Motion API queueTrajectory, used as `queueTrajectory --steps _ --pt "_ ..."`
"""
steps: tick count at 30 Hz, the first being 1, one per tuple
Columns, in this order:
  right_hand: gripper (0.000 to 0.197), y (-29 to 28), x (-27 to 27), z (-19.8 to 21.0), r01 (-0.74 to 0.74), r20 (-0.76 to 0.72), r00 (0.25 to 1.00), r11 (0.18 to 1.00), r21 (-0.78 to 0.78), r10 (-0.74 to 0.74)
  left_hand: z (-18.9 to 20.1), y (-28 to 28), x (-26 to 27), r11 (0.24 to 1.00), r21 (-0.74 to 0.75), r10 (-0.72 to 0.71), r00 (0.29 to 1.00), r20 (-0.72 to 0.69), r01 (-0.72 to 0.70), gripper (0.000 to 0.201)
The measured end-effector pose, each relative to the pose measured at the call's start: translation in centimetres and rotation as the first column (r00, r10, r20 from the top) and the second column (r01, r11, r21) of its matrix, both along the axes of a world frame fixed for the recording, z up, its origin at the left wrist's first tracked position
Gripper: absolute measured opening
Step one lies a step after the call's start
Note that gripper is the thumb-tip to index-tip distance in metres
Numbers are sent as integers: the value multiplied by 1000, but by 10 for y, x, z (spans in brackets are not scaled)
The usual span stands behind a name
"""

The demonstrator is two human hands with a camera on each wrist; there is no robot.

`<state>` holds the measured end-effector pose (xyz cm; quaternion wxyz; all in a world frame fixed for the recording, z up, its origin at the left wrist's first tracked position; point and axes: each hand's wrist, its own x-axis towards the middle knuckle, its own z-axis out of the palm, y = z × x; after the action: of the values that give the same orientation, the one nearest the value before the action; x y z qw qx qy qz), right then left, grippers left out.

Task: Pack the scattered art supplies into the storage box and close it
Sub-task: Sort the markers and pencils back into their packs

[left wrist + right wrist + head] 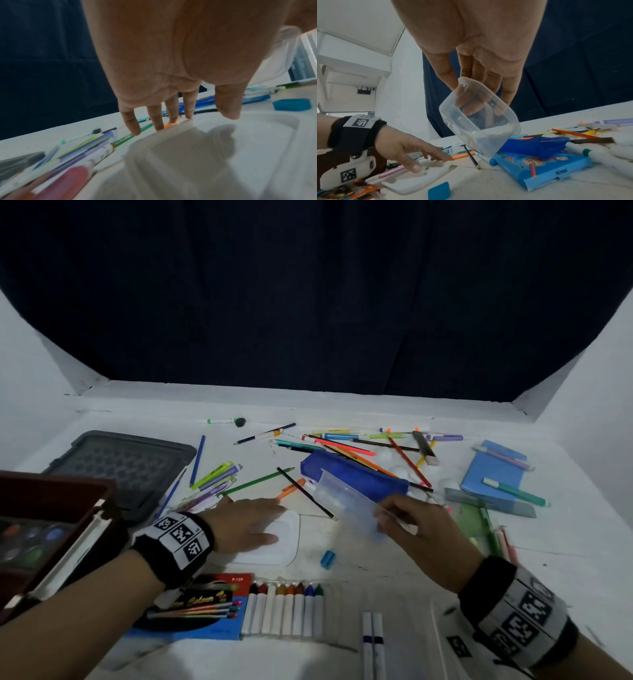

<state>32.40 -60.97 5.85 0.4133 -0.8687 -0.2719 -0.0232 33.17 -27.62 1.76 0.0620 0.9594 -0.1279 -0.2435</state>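
Head view: my right hand [414, 518] pinches a clear tub [349, 508], thumb inside the rim and fingers [506, 93] outside, tilted above the table [411, 570]. My left hand [246, 525] lies flat, fingers straight, on the white lid [287, 539] just beside it.

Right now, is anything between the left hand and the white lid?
No. The left hand lies flat on the white lid, nothing between them. The right hand holds the clear tub off to the side.
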Motion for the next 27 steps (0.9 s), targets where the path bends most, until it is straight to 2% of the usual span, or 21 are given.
queueTrajectory --steps 3,6,10,14,18,22,27 --pt "9 9 -2 -5 -10 -21 1000 999 -34 9 -2 8 -3 998 55 26 999 22 -27 114" --pt "10 16 -3 -9 -24 -24 999 999 -33 23 10 3 -4 988 126 87 995 47 -93 91" --pt "9 19 -5 -10 -58 -34 998 998 -11 57 26 4 -16 984 164 62 997 49 -69 64" --pt "9 16 -12 -8 -114 -68 991 993 13 115 29 5 -45 961 276 13 998 55 -28 58" --pt "13 10 -17 -10 -114 -138 983 993 34 118 18 4 -62 969 245 38 997 -74 -19 58" --pt "14 7 -17 -16 -76 -199 976 993 93 93 6 -2 -60 989 148 7 1000 -23 -4 54" --pt "10 13 -16 -15 -41 -146 988 993 111 57 11 -32 -51 991 127 -44 999 -16 45 51"
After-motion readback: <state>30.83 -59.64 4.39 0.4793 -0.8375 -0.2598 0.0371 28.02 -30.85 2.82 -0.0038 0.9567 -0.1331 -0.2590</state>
